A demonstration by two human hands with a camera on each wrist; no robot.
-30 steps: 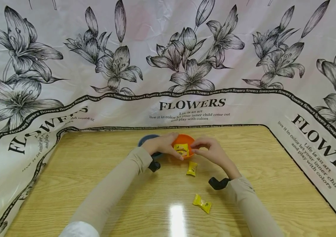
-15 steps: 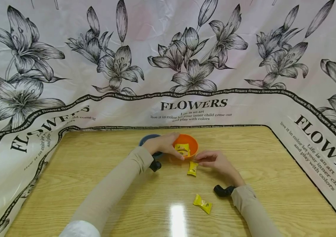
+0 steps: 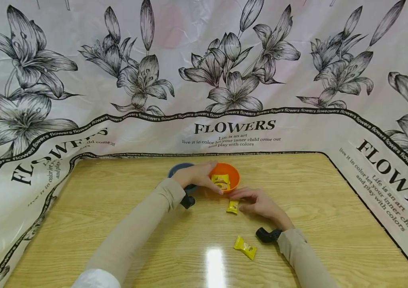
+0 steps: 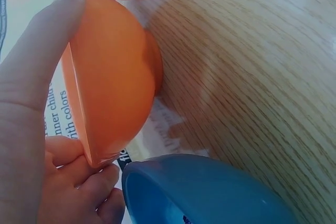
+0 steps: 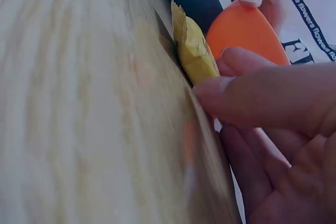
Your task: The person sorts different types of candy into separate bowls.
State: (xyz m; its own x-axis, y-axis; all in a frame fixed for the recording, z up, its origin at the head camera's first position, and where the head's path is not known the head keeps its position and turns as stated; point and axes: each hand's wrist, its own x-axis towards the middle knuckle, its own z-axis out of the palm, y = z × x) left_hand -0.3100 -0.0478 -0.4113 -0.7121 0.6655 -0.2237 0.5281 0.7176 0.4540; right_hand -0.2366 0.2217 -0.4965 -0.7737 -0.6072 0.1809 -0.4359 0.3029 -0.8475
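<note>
My left hand (image 3: 198,176) holds the orange bowl (image 4: 113,77) by its rim, thumb on the near side and fingers on the far side. Inside that bowl lie yellow wrapped candies (image 3: 221,181). Just in front of it, my right hand (image 3: 261,204) has thumb and fingers about one end of a yellow wrapped candy (image 5: 195,51) on the table. In the right wrist view the thumb tip covers part of that candy's near end. Nearer the front lies another yellow wrapped candy (image 3: 245,248).
A blue bowl (image 4: 205,187) stands left of the orange one, partly hidden by my left hand in the head view. The wooden table (image 3: 117,192) ends at a flower-printed cloth (image 3: 232,136) behind and along the sides.
My right hand has come from the orange bowl's right rim down toward the front, and its fingers now surround the nearer candy's end. The left hand stays on the bowl.
</note>
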